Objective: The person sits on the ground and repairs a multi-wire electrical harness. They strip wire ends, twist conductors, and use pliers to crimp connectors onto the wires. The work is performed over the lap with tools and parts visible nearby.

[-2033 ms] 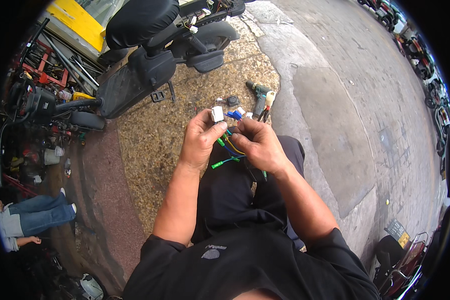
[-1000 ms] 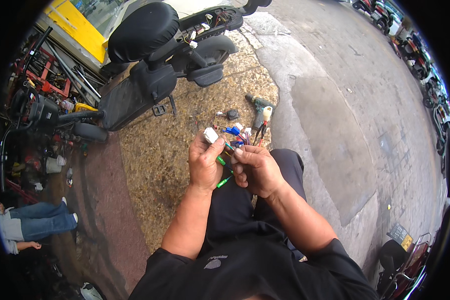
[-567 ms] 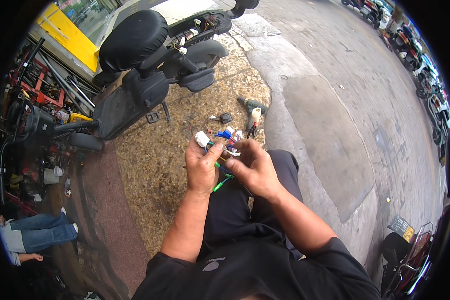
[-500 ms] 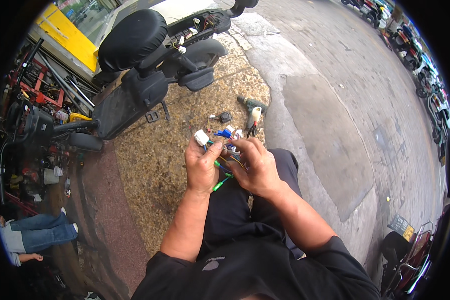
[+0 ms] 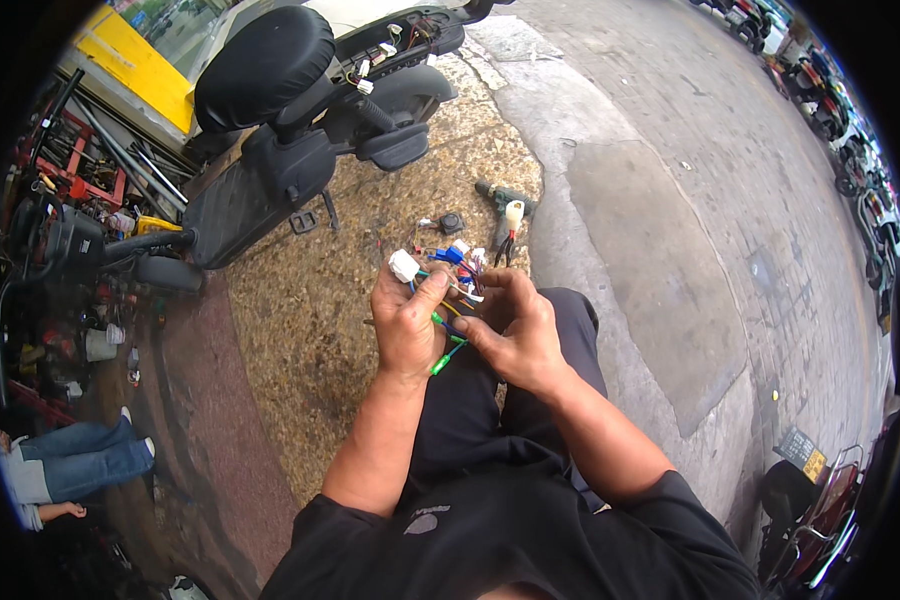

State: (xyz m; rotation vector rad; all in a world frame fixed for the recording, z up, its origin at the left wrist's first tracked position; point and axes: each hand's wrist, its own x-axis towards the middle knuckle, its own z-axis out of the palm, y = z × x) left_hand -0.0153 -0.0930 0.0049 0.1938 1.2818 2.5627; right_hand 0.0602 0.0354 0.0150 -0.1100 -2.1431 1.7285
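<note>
A bundle of coloured wires (image 5: 452,306) with plugs on its ends is in my left hand (image 5: 406,325), its thumb pressed on them. A white connector (image 5: 403,265) sticks out past the left fingers. Green-sleeved wire ends (image 5: 441,365) hang below, over my lap. My right hand (image 5: 520,340) is beside the bundle, thumb and index finger apart, the thumb tip close to the wires; its other fingers are partly hidden. Beyond the fingertips are a blue connector (image 5: 450,256) and several small white ones. Another white connector (image 5: 514,211) with red and black wires lies farther out.
A black electric scooter (image 5: 270,170) with exposed wiring stands at the far left. A drill-like tool (image 5: 495,193) and a small black part (image 5: 451,223) lie on the ground ahead. Tools and parts clutter the left side, where a person (image 5: 85,460) is. Parked scooters (image 5: 855,160) line the right.
My right thumb and index finger have moved apart, showing a white wire end between the hands. My left hand keeps its hold on the wires, almost unmoved.
</note>
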